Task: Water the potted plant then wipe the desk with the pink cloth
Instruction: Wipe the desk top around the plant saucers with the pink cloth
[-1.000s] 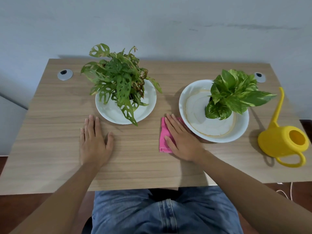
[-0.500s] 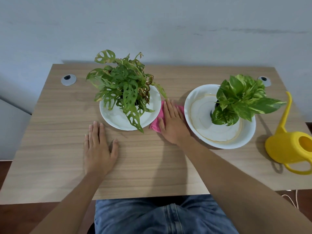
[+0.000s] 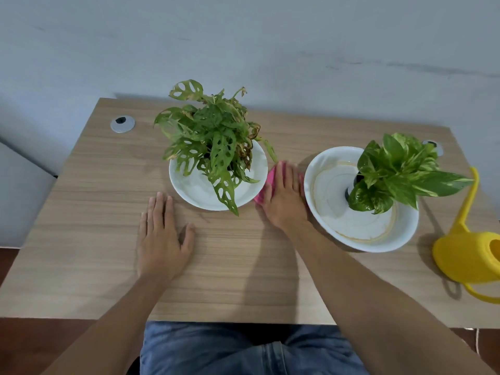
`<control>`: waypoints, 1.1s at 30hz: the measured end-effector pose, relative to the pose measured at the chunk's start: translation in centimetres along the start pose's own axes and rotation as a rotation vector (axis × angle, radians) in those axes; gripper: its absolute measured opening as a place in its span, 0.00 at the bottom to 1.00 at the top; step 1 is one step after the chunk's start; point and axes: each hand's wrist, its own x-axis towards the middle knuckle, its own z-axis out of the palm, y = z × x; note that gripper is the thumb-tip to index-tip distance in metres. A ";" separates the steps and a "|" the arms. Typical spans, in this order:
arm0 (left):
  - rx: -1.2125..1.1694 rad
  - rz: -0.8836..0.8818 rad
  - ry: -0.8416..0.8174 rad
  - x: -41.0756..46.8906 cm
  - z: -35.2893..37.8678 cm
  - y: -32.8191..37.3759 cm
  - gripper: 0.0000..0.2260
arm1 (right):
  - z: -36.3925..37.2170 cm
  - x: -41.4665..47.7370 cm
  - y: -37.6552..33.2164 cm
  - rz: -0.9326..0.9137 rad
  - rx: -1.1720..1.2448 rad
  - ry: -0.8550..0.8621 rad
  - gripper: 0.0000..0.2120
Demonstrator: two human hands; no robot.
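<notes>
Wood-grain worktop (image 3: 81, 253), pale and matt, against a grey wall. Nearest, left hand (image 3: 162, 239) flat, palm down, fingers spread, grasping nothing. Further in, right hand (image 3: 284, 198) flat with fingers extended, pressing the pink cloth (image 3: 263, 189) onto the surface between two white dishes; cloth mostly hidden beneath the palm. Holed-leaf plant (image 3: 213, 142) just left, glossy variegated plant (image 3: 397, 171) right. Yellow plastic watering can (image 3: 468, 255) at far right.

On the tabletop (image 3: 81, 239) we see two dishes, each holding a plant: the left dish (image 3: 194, 190) and the right dish (image 3: 405, 234). Between them lies the cloth (image 3: 261, 194) under our right hand (image 3: 284, 201). The watering can (image 3: 465, 258) stands far right.
</notes>
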 end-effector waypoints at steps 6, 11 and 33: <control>-0.009 -0.003 0.006 -0.1 0.1 -0.1 0.37 | 0.6 4.5 0.0 0.111 0.044 0.064 0.42; -0.008 -0.002 0.010 -0.1 0.3 -0.1 0.37 | 1.5 1.5 1.3 -0.018 -0.051 0.040 0.35; -0.020 -0.012 -0.017 -0.3 -0.2 0.2 0.38 | 0.4 4.2 -0.4 0.095 -0.004 0.073 0.32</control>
